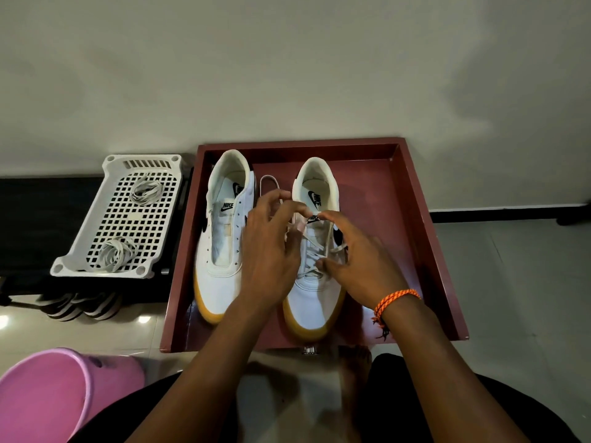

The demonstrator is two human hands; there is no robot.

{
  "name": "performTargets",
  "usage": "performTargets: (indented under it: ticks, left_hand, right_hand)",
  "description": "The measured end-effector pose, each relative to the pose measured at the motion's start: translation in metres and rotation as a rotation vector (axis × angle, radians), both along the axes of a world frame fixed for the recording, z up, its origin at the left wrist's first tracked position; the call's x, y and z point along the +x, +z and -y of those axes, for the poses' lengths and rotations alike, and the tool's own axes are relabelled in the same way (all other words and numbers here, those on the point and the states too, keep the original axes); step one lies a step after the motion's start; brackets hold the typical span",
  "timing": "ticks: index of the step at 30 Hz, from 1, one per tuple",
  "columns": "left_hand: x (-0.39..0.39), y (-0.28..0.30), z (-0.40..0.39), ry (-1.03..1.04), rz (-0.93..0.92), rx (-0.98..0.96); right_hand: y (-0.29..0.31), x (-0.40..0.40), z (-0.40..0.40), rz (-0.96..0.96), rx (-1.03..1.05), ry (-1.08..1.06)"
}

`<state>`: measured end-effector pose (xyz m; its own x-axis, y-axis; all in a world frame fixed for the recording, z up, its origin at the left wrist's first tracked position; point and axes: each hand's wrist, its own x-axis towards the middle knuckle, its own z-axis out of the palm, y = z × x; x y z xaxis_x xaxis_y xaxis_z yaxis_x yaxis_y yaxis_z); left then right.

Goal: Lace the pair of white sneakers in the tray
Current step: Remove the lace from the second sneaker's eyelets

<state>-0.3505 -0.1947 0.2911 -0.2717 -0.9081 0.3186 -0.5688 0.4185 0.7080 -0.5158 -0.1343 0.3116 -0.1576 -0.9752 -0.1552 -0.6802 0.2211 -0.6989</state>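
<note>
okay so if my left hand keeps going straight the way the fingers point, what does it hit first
Most likely the loop of lace lying between the two sneakers; the left hand already has its fingertips right by it. Beyond that is the tray back wall. Depth is uncertain.

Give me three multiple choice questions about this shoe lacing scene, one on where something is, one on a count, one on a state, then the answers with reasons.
1. Where is the white perforated plastic basket?
A. left of the dark red tray
B. inside the tray
C. right of the tray

2. How many loose lace bundles lie in the basket?
A. one
B. two
C. four

3. What state is the left white gum-soled sneaker in?
A. fully laced
B. unlaced
C. upside down

Answers:
1 A, it sits beside the tray's left wall.
2 B, one far bundle, one near bundle.
3 B, its eyelets are bare, while both hands work laces on the right sneaker.
</note>
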Motion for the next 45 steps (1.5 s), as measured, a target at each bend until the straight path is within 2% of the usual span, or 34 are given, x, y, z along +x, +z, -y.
performTargets:
  ticks: [3, 4, 6, 13, 15, 18, 20, 22, 26, 28, 30, 34, 37, 41, 43, 45]
  left_hand:
    - [-0.004, -0.001, -0.012, -0.11, 0.293, -0.064]
    - [-0.006, -0.005, -0.015, -0.138, 0.334, -0.07]
    - [-0.008, -0.01, -0.017, -0.138, 0.304, -0.037]
    - [-0.006, 0.0, -0.004, 0.018, -0.029, 0.044]
    - [-0.003, 0.002, -0.003, 0.005, 0.011, 0.01]
    - [-0.002, -0.003, -0.01, -0.085, 0.271, -0.028]
    - [-0.004, -0.01, -0.015, -0.143, 0.351, -0.037]
    - [-0.006, -0.013, -0.015, -0.147, 0.297, -0.019]
    - [-0.006, -0.008, -0.003, -0.017, -0.005, 0.073]
    - [-0.002, -0.004, 0.003, 0.037, -0.09, 0.059]
    - [0.001, -0.002, 0.002, 0.01, -0.033, 0.042]
    - [-0.002, -0.007, -0.012, -0.098, 0.356, -0.039]
    - [-0.006, -0.012, -0.014, -0.13, 0.311, -0.045]
    - [-0.005, -0.006, -0.003, 0.001, 0.029, 0.043]
    - [-0.003, -0.003, -0.002, 0.029, 0.041, 0.022]
    - [-0.001, -0.002, -0.005, -0.002, 0.166, 0.007]
  right_hand:
    - [0.0, 0.0, 0.0, 0.007, -0.008, 0.009]
    - [0.001, 0.0, 0.0, 0.006, -0.01, 0.009]
    - [0.0, 0.0, 0.0, -0.004, -0.012, 0.007]
    - [-0.001, 0.001, 0.001, -0.014, -0.005, 0.004]
    - [-0.001, 0.001, 0.001, -0.011, -0.008, 0.009]
    - [-0.001, 0.001, 0.001, -0.008, -0.011, 0.009]
    - [0.0, 0.001, 0.001, -0.02, -0.012, 0.011]
    - [0.0, 0.001, 0.001, -0.025, -0.015, 0.01]
    - [0.001, 0.001, 0.0, -0.011, 0.003, 0.003]
    - [0.002, 0.001, 0.0, -0.018, 0.011, 0.004]
    - [0.002, 0.001, 0.0, -0.019, 0.009, 0.003]
    - [0.0, 0.001, 0.0, -0.021, 0.001, 0.007]
    - [-0.001, 0.001, 0.001, -0.028, 0.002, 0.005]
    - [-0.001, 0.001, 0.002, -0.015, 0.009, 0.006]
    - [-0.002, 0.001, 0.002, -0.01, 0.01, 0.008]
    - [-0.002, 0.001, 0.001, -0.011, 0.011, 0.011]
